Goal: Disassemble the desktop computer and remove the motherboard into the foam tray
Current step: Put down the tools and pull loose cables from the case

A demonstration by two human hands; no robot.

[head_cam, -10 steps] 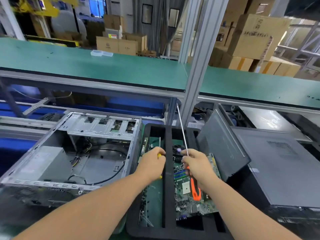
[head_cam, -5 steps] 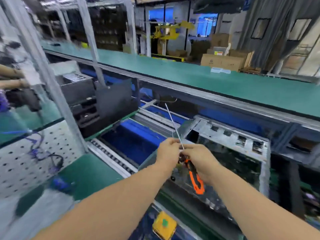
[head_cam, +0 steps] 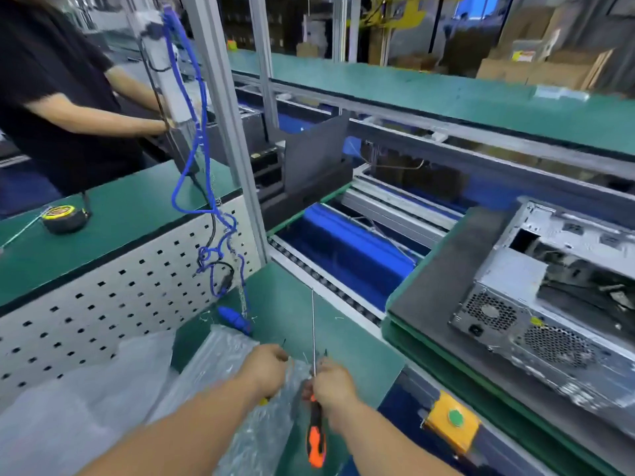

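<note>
Far left, upper: a second person point(head_cam: 51, 97) in a black top, standing behind the neighbouring green bench point(head_cam: 113, 214).
On that bench, near its left edge: a black-and-yellow tape measure point(head_cam: 65, 218).
Below the bench front: a white perforated panel point(head_cam: 103, 304).
At the upright aluminium post point(head_cam: 226, 132): a blue coiled cable point(head_cam: 192, 149) hanging down, ending in a blue tool point(head_cam: 235, 319) that lies on the near green work surface point(head_cam: 285, 314).
Lower left of that surface: clear bubble wrap point(head_cam: 220, 355) and white foam sheet point(head_cam: 68, 407).
Left hand point(head_cam: 266, 367): over the bubble wrap, fingers curled in a loose fist; a small yellow bit shows beneath it, and what it holds cannot be told.
Right hand point(head_cam: 331, 383): just beside the left, closed around the screwdriver point(head_cam: 314, 424) where the shaft meets the orange-and-black handle; the long thin shaft points up and away.
Centre: the blue conveyor belt point(head_cam: 343, 245) beyond the surface's far edge.
Lower right, on the front rail: a yellow box with a green button point(head_cam: 453, 420).
Right: the desktop computer case point(head_cam: 556, 304), side open, lying on a dark pad point(head_cam: 446, 276), rear fan grilles facing the viewer. Motherboard and foam tray are out of view.
</note>
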